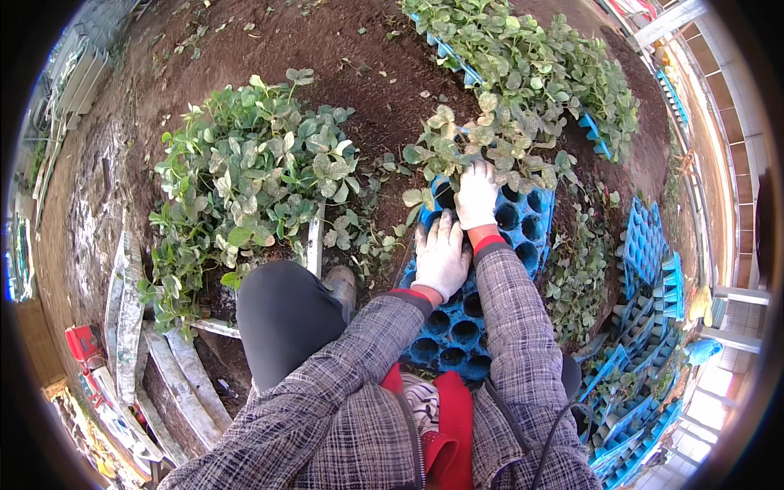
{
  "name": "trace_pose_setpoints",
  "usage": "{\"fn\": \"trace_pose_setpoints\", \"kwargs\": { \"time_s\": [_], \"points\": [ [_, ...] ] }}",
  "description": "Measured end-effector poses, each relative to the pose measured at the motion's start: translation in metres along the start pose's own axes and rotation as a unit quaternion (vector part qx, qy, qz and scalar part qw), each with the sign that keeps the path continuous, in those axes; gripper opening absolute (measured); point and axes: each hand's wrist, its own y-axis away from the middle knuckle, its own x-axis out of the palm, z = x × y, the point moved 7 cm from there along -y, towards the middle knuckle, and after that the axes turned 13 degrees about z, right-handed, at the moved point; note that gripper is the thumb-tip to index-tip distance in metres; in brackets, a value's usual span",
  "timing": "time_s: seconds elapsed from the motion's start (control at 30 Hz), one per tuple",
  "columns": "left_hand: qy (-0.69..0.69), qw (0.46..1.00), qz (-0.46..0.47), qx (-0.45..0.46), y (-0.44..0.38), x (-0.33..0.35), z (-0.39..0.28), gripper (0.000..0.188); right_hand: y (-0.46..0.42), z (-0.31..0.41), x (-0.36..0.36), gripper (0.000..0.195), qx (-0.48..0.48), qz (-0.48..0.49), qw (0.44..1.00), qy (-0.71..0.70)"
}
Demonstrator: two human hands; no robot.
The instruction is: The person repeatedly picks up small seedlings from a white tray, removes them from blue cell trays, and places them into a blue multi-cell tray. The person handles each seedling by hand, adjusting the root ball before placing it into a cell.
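A blue plastic seedling tray (464, 331) with round, mostly empty cells lies before me on the ground. My left hand (440, 252), in a whitish glove, rests on the tray with its fingers pointing away from me. Just beyond it, my right hand (478, 195), gloved too, reaches to the far part of the tray, at the base of leafy plants (511, 138) that hang over that end. Leaves hide its fingertips, so its grip does not show. A large heap of leafy seedlings (263, 165) stands to the left of the tray.
More planted blue trays (456, 56) stand at the upper right. Empty blue trays (643, 236) and a jumbled stack of trays (631, 392) lie at the right. Loose leafy cuttings (576, 275) lie right of my tray. Pale boards (184, 380) lie at the lower left, near a red object (82, 343).
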Motion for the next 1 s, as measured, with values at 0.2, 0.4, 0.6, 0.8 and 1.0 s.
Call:
{"fn": "trace_pose_setpoints", "kwargs": {
  "time_s": [0.2,0.4,0.6,0.8,1.0],
  "points": [
    [0.027,0.998,0.056,0.0,-0.004,0.008,0.008,0.053,-0.001,0.004,0.004,0.034,-0.004,0.0,0.999,-0.034],
    [0.032,0.998,0.046,0.012,-0.005,0.01,0.008,0.053,0.0,0.0,0.005,0.033,0.001,-0.032,0.999,-0.031],
    [0.057,0.998,-0.037,0.011,-0.009,0.001,0.013,0.051,-0.011,-0.001,0.0,0.043,0.078,0.064,0.992,-0.079],
    [0.022,0.997,-0.07,-0.024,-0.025,-0.009,0.015,0.065,-0.018,0.003,0.007,0.026,0.067,0.122,0.99,-0.011],
    [-0.023,0.999,0.013,-0.042,-0.033,0.01,0.02,0.066,-0.009,0.002,0.007,0.037,-0.058,-0.017,0.997,-0.053]
  ]
}}
